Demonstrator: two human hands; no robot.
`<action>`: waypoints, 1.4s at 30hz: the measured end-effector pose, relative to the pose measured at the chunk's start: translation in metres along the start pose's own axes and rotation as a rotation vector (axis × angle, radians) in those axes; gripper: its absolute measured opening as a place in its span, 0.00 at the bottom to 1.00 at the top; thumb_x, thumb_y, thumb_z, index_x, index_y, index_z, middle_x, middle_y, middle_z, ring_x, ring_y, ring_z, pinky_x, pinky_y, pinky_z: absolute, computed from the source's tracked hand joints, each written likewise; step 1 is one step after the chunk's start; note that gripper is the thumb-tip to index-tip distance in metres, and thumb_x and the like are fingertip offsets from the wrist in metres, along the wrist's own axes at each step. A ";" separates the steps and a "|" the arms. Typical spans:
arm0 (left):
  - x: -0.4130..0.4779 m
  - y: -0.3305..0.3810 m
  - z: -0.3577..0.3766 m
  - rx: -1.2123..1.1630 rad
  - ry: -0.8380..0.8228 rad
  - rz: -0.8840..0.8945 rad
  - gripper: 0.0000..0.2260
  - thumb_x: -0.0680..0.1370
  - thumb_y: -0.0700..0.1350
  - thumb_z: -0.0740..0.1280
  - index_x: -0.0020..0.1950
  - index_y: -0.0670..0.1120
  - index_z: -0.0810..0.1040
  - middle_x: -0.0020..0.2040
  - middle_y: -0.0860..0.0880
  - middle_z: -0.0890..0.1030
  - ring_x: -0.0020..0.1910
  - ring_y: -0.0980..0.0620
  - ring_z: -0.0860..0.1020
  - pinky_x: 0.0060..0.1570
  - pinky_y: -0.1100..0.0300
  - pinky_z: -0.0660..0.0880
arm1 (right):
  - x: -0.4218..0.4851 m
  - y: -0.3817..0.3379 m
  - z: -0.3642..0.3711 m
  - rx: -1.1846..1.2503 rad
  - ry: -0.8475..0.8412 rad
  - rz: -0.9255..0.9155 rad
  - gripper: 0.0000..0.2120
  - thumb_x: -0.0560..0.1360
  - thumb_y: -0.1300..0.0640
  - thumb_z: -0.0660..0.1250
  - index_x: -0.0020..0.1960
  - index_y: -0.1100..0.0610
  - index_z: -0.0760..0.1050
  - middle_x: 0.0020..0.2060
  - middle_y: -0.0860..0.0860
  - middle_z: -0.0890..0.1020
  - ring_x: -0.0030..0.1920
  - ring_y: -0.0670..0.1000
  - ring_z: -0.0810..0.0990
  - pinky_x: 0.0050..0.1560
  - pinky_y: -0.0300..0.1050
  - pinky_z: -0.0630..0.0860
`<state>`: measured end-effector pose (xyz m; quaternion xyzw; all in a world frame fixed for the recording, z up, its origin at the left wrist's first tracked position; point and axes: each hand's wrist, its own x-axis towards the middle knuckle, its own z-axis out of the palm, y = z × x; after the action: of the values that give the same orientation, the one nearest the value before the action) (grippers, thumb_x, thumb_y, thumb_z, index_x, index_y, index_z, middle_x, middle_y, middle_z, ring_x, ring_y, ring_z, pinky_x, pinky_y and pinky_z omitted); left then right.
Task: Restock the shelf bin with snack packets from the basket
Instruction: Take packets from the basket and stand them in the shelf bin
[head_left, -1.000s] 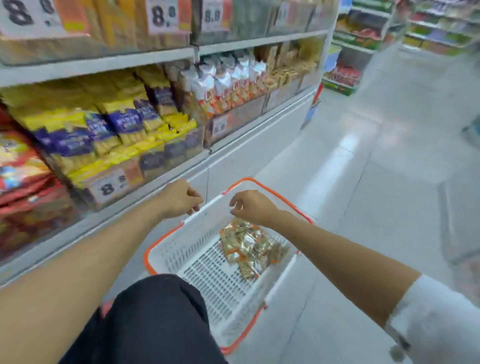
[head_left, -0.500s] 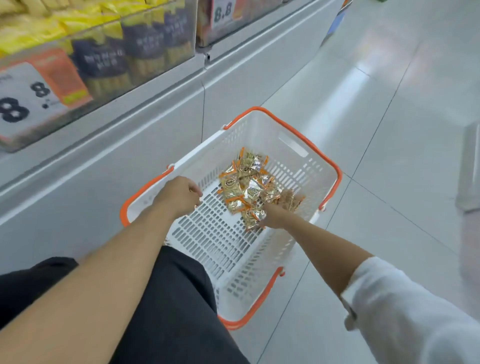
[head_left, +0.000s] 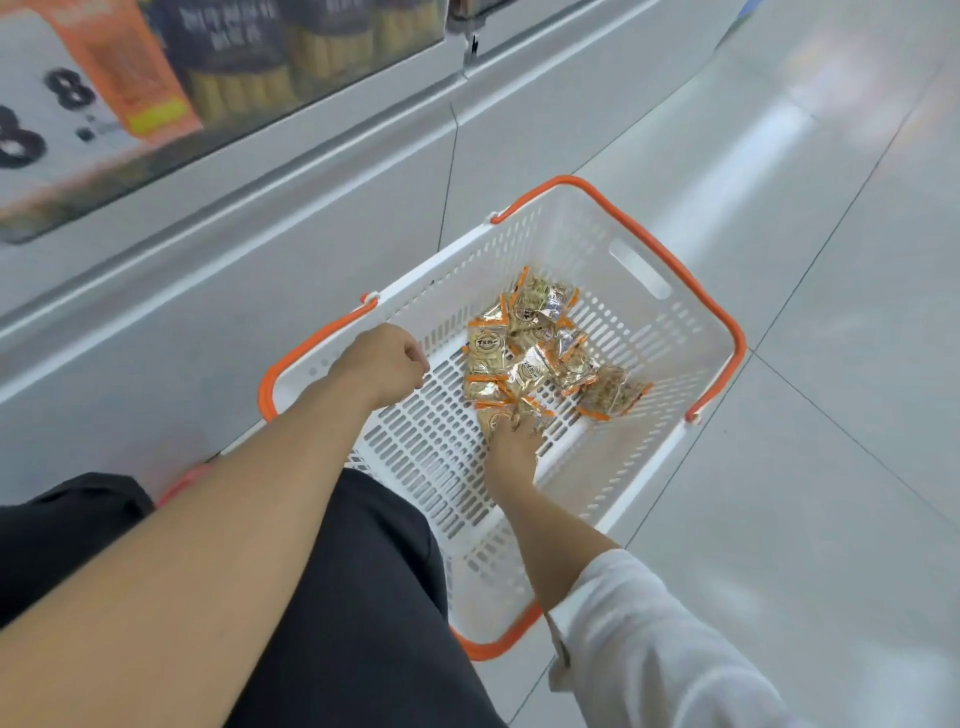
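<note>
A white basket with orange rim and handles (head_left: 723, 325) stands on the floor beside the shelf base. Several gold and orange snack packets (head_left: 530, 353) lie in a heap on its bottom. My right hand (head_left: 514, 441) is down inside the basket at the near edge of the heap, its fingers curled into a packet there. Over the basket's left rim hovers my left hand (head_left: 379, 364), curled into a fist with nothing seen in it. A clear-fronted shelf bin (head_left: 291, 67) holding dark and yellow packs runs along the top left.
A white price label with large digits and an orange tag (head_left: 52, 119) sits on the bin front. The grey shelf base (head_left: 234, 249) runs along the left of the basket. My black-trousered knee (head_left: 363, 597) covers the basket's near corner. Pale floor tiles (head_left: 831, 467) spread right.
The view has dropped from the shelves to the basket. My right hand went down from the basket's rim into the packets and shifted slightly left onto the heap's near edge. The left hand stayed by the rim.
</note>
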<state>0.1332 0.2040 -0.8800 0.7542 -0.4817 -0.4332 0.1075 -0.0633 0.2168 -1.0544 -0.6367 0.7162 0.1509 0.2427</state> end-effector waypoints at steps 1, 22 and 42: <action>-0.001 0.000 0.001 0.001 -0.003 -0.004 0.09 0.76 0.38 0.65 0.41 0.50 0.80 0.44 0.51 0.82 0.45 0.48 0.81 0.53 0.50 0.78 | -0.002 0.001 -0.001 0.020 0.008 -0.008 0.29 0.76 0.74 0.59 0.74 0.60 0.60 0.76 0.61 0.50 0.74 0.65 0.57 0.62 0.55 0.73; -0.090 0.074 -0.094 -0.724 -0.026 0.145 0.07 0.77 0.44 0.70 0.54 0.45 0.81 0.44 0.49 0.84 0.37 0.59 0.82 0.41 0.65 0.81 | -0.110 -0.058 -0.328 0.840 -0.211 -0.735 0.05 0.78 0.57 0.68 0.46 0.57 0.82 0.43 0.55 0.80 0.45 0.52 0.76 0.50 0.48 0.71; -0.289 0.092 -0.316 -0.819 0.204 0.545 0.07 0.76 0.39 0.69 0.53 0.45 0.82 0.46 0.48 0.86 0.46 0.54 0.84 0.46 0.63 0.81 | -0.347 -0.208 -0.525 0.479 -0.026 -1.158 0.16 0.80 0.54 0.64 0.55 0.67 0.80 0.46 0.57 0.80 0.45 0.52 0.76 0.47 0.43 0.74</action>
<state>0.2676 0.3132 -0.4776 0.5354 -0.4387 -0.4667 0.5506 0.0846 0.2020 -0.4083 -0.8474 0.2661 -0.1622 0.4299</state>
